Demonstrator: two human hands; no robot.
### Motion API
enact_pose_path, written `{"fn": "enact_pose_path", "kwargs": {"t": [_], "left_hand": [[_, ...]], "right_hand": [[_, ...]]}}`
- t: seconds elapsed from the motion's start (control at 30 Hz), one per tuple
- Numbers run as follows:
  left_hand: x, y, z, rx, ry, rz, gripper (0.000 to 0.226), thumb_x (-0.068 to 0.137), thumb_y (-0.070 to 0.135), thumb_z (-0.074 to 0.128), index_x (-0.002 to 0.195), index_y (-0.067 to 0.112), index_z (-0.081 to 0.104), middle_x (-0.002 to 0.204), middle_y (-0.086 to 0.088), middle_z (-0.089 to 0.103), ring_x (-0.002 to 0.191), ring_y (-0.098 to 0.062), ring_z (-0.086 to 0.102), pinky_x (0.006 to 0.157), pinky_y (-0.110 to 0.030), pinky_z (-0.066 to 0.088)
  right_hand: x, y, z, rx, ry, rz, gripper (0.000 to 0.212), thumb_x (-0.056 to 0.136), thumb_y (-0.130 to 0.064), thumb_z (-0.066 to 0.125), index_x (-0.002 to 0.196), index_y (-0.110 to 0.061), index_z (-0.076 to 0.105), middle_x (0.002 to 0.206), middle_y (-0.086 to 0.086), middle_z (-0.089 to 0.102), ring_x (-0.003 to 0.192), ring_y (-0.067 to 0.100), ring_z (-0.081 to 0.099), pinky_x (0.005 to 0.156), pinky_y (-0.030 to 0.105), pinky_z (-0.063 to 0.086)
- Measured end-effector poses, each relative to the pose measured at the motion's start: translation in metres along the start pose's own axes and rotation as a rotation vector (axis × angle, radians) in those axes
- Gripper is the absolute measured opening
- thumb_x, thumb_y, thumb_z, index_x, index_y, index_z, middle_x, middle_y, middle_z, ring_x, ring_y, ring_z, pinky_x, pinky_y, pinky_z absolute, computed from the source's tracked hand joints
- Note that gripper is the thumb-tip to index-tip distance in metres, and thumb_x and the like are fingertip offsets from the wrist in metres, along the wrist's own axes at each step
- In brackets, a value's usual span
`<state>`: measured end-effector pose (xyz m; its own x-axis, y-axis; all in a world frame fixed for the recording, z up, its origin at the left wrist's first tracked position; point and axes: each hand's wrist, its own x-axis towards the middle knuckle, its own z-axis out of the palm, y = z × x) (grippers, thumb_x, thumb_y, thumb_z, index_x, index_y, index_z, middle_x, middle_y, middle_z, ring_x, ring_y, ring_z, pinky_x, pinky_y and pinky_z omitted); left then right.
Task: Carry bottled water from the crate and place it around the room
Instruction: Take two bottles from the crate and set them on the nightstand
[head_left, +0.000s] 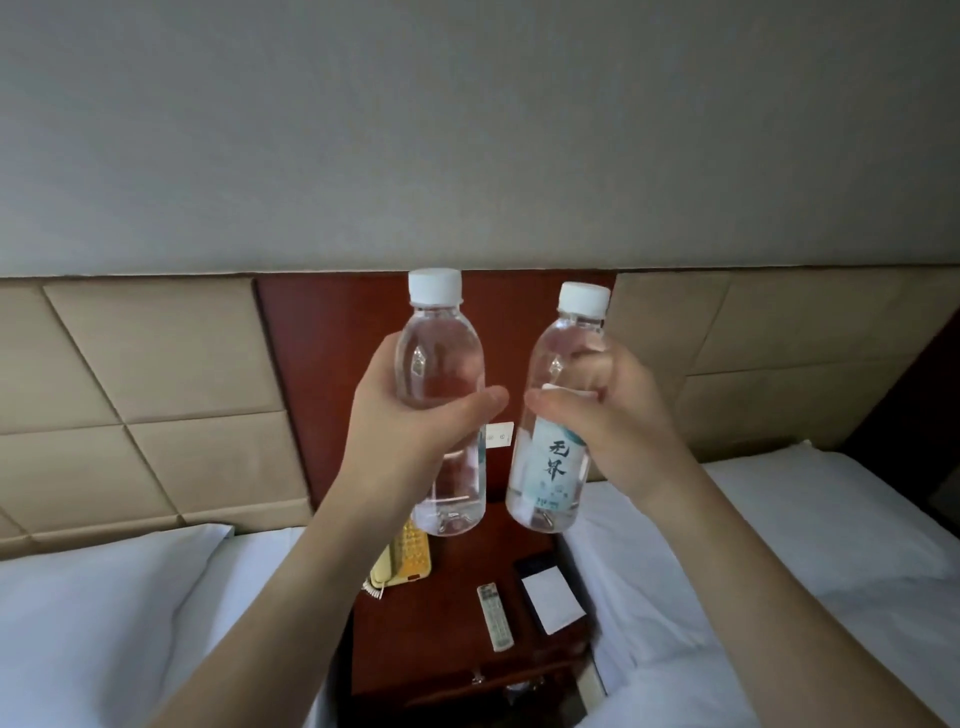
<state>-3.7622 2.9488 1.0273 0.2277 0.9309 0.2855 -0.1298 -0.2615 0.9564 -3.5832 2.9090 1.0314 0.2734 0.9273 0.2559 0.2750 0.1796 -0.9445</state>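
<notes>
Wall and headboard: a plain grey wall fills the far upper half; below it run tan padded headboard panels (140, 374), split by a dark red wood panel (332, 338) at centre.
Beds: a white bed on the left (104, 613) and a white bed on the right (810, 545), with the nightstand between them.
Surface: the red-brown nightstand top (447, 629) is the likely drop spot. It is narrow and already carries things.
Left hand (410, 431): its grip is closed round the middle of the left bottle (441, 395), thumb across the near face. The bottle is upright, in the air above the far end of the surface.
Right hand (608, 415): its grip is closed round the right bottle (556, 415), above the label. This bottle leans slightly left at its base and hangs clear of the surface.
Bottles: both capped and full, just beside each other, not touching as far as I can tell.
Clutter: a yellow telephone (402, 561) at far left, a remote control (495, 617) in the middle, and a white card on a dark holder (551, 597) at right.
Doing it well: I would lower one bottle at a time onto bare wood, probably at the far edge behind the remote, base flat before the fingers let go. Straighten the right bottle first. Keep clear of the phone cord and do not set a base on the remote, where it could tip.
</notes>
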Motion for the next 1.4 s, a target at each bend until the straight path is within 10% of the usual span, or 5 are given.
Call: {"fn": "enact_pose_path", "kwargs": {"t": [0.67, 1.13, 1.4], "left_hand": [[0.235, -0.259, 0.045, 0.239, 0.088, -0.162, 0.052, 0.066, -0.001, 0.083, 0.108, 0.020, 0.062, 0.089, 0.009, 0.073, 0.081, -0.004, 0.070, 0.070, -0.017, 0.053], [0.213, -0.581, 0.012, 0.461, -0.043, -0.379, 0.063, 0.062, 0.015, 0.090, 0.105, 0.045, 0.056, 0.099, 0.029, 0.066, 0.093, 0.007, 0.063, 0.075, -0.006, 0.048], [0.190, -0.708, 0.001, 0.353, -0.065, -0.471, 0.062, 0.065, 0.003, 0.087, 0.105, 0.038, 0.056, 0.102, 0.006, 0.069, 0.094, -0.004, 0.067, 0.082, -0.021, 0.056]], "right_hand": [[0.274, 0.264, 0.021, -0.021, -0.217, 0.141, 0.047, 0.066, -0.025, 0.077, 0.109, -0.029, 0.057, 0.089, -0.009, 0.073, 0.086, 0.008, 0.072, 0.079, 0.038, 0.057], [0.237, 0.590, 0.085, -0.055, -0.213, 0.317, 0.057, 0.074, -0.019, 0.082, 0.120, -0.033, 0.052, 0.103, -0.014, 0.068, 0.103, 0.004, 0.066, 0.083, 0.027, 0.056], [0.203, 0.719, 0.120, -0.090, -0.181, 0.332, 0.060, 0.075, -0.005, 0.083, 0.119, -0.029, 0.050, 0.101, -0.014, 0.065, 0.095, -0.005, 0.065, 0.074, 0.010, 0.051]]}}
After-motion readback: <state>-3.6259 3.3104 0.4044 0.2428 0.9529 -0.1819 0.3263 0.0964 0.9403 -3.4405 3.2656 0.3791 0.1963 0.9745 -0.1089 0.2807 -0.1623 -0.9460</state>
